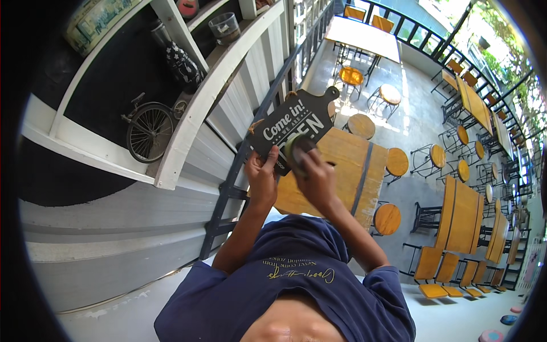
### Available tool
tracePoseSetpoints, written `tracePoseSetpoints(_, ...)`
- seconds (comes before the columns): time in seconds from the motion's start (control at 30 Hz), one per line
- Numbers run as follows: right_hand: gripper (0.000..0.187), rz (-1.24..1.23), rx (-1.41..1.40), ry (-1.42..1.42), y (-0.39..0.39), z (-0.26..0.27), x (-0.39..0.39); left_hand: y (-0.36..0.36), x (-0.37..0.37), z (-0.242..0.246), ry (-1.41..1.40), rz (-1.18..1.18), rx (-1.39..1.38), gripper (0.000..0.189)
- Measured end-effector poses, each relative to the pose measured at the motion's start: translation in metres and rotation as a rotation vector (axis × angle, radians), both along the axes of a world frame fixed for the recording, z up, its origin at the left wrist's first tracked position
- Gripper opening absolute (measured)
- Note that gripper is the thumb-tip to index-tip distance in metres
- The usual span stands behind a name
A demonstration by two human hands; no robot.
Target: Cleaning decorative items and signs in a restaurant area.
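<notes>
My left hand [261,177] grips the lower left edge of a black sign board [305,104], its thumb over the front. The board is shaped like a cutting board, with a holed handle at its upper right and white lettering on its face. It is held tilted above a wooden table, and brown twine [256,125] is tied at its left side. In my right hand [318,177] is a dark brush or pad [298,151] with a greenish edge, blurred, over the board's lower lettering. The hand and the pad hide part of the writing.
A wooden table [342,171] with a dark strip stands beneath the board. At left, a white-framed shelf [222,81] holds a model bicycle [150,132], a patterned dark bottle [183,64] and a clear cup [224,28]. Round stools [387,219] and further tables [459,213] stand rightward.
</notes>
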State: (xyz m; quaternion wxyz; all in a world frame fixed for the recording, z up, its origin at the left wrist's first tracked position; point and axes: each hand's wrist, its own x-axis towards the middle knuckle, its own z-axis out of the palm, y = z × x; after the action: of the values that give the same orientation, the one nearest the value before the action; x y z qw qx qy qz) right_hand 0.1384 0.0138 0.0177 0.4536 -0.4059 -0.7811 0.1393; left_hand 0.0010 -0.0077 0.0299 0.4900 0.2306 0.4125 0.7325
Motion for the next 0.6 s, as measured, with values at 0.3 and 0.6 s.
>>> tracePoseSetpoints(0.3, 0.014, -0.163, -0.087, 0.047, 0.025, 0.017, 0.012, -0.002, 0.002, 0.000, -0.009, -0.001, -0.048, 0.021)
tracePoseSetpoints(0.6, 0.017, -0.049, -0.120, 0.117, 0.017, 0.019, 0.011, -0.001, 0.005, 0.001, -0.103, -0.013, -0.024, 0.023)
